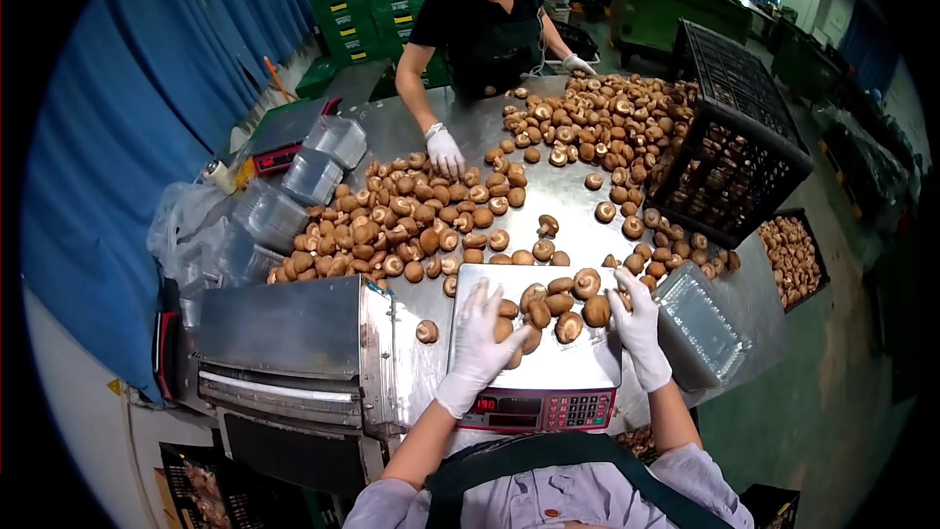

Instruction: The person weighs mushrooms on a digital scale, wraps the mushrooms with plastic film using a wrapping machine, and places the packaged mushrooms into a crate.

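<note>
The mushrooms (569,327) on the scale (578,364) lie between the hands, slanting from near left to far right. The left hand (477,345), loosely open, meets the near-left ones; the right hand (640,330), half open, grips none visibly.

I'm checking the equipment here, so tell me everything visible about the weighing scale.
The scale has a flat, pale, shiny pan, apparently metal, and a reddish front panel with a keypad and glowing red digits. It rests on the metal table, panel towards the wearer. Brown mushrooms lie loose on the pan, between the left hand and right hand.
</note>
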### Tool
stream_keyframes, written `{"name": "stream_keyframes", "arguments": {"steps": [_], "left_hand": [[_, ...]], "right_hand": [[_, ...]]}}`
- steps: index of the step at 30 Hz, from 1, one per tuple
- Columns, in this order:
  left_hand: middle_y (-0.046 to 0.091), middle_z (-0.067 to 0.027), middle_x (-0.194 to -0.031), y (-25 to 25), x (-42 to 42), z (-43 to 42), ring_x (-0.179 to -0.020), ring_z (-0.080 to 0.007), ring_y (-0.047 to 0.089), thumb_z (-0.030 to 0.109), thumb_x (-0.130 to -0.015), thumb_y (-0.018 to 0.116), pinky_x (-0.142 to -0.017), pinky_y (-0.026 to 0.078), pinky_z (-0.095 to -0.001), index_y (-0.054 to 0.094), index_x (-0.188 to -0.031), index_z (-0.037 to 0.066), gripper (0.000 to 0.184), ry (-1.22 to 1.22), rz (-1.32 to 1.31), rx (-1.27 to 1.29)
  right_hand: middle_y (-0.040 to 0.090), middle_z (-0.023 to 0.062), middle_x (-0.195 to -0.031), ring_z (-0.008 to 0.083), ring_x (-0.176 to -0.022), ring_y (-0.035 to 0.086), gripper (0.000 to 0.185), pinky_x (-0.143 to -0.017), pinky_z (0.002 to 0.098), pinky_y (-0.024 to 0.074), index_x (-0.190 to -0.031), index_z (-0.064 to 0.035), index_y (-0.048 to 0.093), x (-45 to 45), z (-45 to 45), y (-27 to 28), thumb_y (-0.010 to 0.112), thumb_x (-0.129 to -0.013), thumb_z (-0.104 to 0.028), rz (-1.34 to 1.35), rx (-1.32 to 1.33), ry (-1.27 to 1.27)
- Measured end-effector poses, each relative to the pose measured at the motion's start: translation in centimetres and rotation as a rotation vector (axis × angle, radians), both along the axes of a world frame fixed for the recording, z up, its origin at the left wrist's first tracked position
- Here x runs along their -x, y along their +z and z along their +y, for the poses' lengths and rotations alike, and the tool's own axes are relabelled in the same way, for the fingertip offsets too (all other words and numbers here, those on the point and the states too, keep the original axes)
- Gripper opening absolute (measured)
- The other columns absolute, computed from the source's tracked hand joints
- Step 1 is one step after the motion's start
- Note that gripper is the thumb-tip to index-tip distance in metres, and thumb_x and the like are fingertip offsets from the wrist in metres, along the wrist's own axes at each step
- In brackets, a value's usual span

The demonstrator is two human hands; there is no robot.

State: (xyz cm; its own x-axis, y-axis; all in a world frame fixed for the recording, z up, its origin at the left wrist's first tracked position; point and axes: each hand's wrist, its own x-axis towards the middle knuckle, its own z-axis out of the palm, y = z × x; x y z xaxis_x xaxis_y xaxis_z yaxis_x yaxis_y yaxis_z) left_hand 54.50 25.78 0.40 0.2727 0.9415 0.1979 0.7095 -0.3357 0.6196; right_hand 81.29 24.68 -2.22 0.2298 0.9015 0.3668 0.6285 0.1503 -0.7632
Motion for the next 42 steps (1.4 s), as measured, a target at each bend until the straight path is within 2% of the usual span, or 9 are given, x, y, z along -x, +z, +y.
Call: {"name": "stream_keyframes", "arguments": {"steps": [3,6,12,16,21,25,28,36,42], "left_hand": [[0.038,-0.0187,-0.140,-1.4,-2.2,0.0,-0.129,-0.0388,0.033,0.042,-0.073,0.068,-0.108,0.022,-0.0478,0.039,-0.138,0.010,0.078,-0.147,0.259,-0.146],[0.047,-0.0138,-0.132,-1.7,-2.4,0.4,-0.123,-0.0373,0.039,0.035,-0.073,0.067,-0.106,0.025,-0.0490,0.050,-0.132,0.017,0.064,-0.189,0.159,-0.191],[0.048,-0.0141,-0.130,-1.4,-2.5,0.6,-0.122,-0.0380,0.039,0.026,-0.079,0.058,-0.105,0.026,-0.0489,0.054,-0.128,0.021,0.049,-0.213,0.226,-0.210],[0.044,-0.0153,-0.133,-0.8,-2.6,0.6,-0.122,-0.0399,0.039,0.023,-0.080,0.055,-0.104,0.027,-0.0493,0.051,-0.130,0.023,0.050,-0.227,0.270,-0.129],[0.047,-0.0174,-0.130,-1.1,-2.6,1.2,-0.122,-0.0393,0.040,0.023,-0.078,0.057,-0.099,0.029,-0.0544,0.051,-0.130,0.024,0.052,-0.246,0.294,-0.240],[0.033,-0.0186,-0.143,-1.1,-1.4,2.1,-0.130,-0.0367,0.034,0.027,-0.082,0.056,-0.109,0.024,-0.0487,0.041,-0.139,0.020,0.060,-0.300,0.014,-0.058],[0.036,-0.0195,-0.143,-1.0,0.2,2.2,-0.132,-0.0318,0.036,0.027,-0.085,0.059,-0.107,0.031,-0.0371,0.044,-0.136,0.011,0.055,-0.152,-0.446,0.096],[0.057,-0.0091,-0.115,-1.8,5.1,1.5,-0.107,-0.0189,0.055,0.011,-0.090,0.057,-0.095,0.042,-0.0289,0.057,-0.120,0.002,0.031,0.273,-0.717,0.173],[0.058,-0.0093,-0.116,-2.3,7.9,-0.1,-0.106,-0.0179,0.055,0.008,-0.090,0.056,-0.093,0.042,-0.0270,0.058,-0.119,0.001,0.029,0.312,-0.667,0.272]], "right_hand": [[0.051,0.0247,-0.126,0.0387,-0.121,0.046,0.048,-0.102,0.0411,0.0360,-0.125,0.0021,0.050,0.0,2.4,-0.6,0.059,-0.086,-0.025,-0.137,0.083,-0.008],[0.049,0.0261,-0.128,0.0411,-0.124,0.042,0.052,-0.106,0.0427,0.0321,-0.122,0.0008,0.052,0.6,2.9,-1.6,0.063,-0.082,-0.031,-0.298,0.149,0.080],[0.059,0.0207,-0.117,0.0339,-0.114,0.054,0.037,-0.097,0.0392,0.0420,-0.099,-0.0024,0.058,1.4,2.5,-0.8,0.075,-0.070,-0.018,-0.038,0.092,0.022],[0.065,0.0169,-0.098,0.0315,-0.097,0.063,0.027,-0.084,0.0358,0.0500,-0.095,-0.0025,0.056,0.9,2.0,0.3,0.070,-0.073,-0.004,0.121,0.038,-0.077],[0.053,0.0208,-0.126,0.0336,-0.119,0.050,0.036,-0.101,0.0352,0.0383,-0.114,-0.0039,0.054,0.4,1.4,0.2,0.064,-0.083,-0.020,-0.117,0.093,0.328],[0.053,0.0181,-0.127,0.0276,-0.118,0.052,0.044,-0.099,0.0327,0.0401,-0.128,-0.0047,0.049,-0.5,1.0,0.3,0.058,-0.090,-0.024,0.097,0.165,0.261],[0.060,0.0129,-0.118,0.0180,-0.109,0.056,0.040,-0.093,0.0285,0.0433,-0.128,-0.0039,0.051,-1.0,0.5,0.5,0.056,-0.092,-0.022,0.338,0.194,0.161],[0.063,0.0063,-0.106,0.0111,-0.097,0.058,0.033,-0.084,0.0241,0.0468,-0.121,-0.0045,0.057,-2.2,-0.1,1.3,0.059,-0.091,-0.016,0.483,0.219,0.046],[0.064,0.0073,-0.108,0.0132,-0.101,0.060,0.032,-0.087,0.0244,0.0471,-0.119,0.0000,0.058,-2.6,0.2,2.2,0.058,-0.091,-0.015,0.377,0.240,-0.008]]}}
